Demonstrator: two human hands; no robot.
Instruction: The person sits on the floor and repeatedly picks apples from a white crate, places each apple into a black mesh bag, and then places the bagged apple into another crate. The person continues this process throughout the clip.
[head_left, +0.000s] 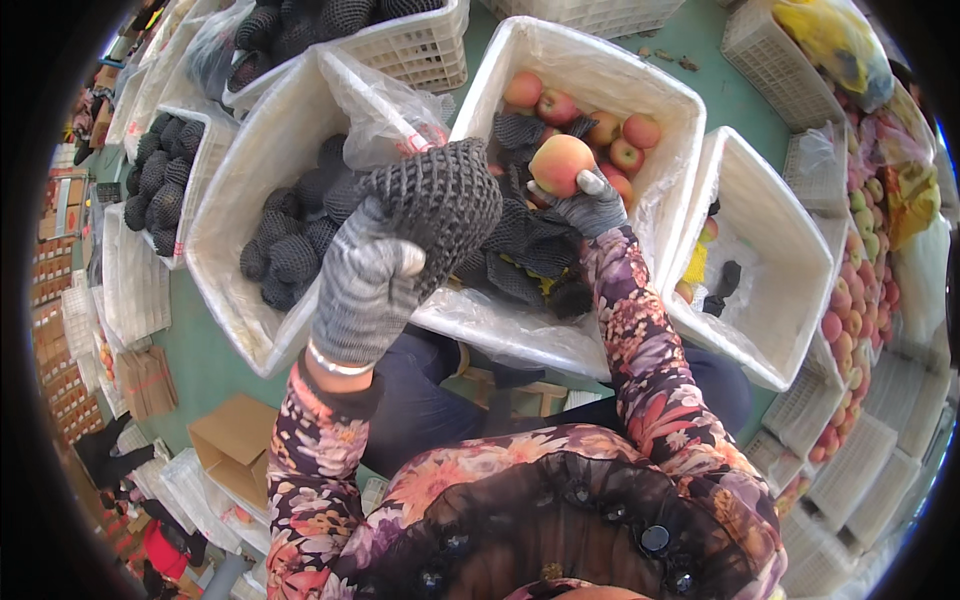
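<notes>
My left hand (367, 277), in a grey knit glove, grips a black foam net sleeve (450, 199) that looks stretched wide. Between the fingers of my gloved right hand (592, 206) sits a bare red-and-yellow apple (562, 165). Beneath it is a white lined crate (679, 97) with several loose apples (556, 106) and a heap of loose black foam nets (536, 244). To the left, another lined crate (225, 247) contains several netted fruits (292, 257). Whether anything is inside the held net cannot be seen.
A third crate (795, 300) at right has a few apples, a yellow net (696, 264) and dark scraps. Clear plastic film (375, 112) drapes over the left crate's edge. Crates of apples (851, 315) line the right side. An open cardboard box (236, 435) stands lower left.
</notes>
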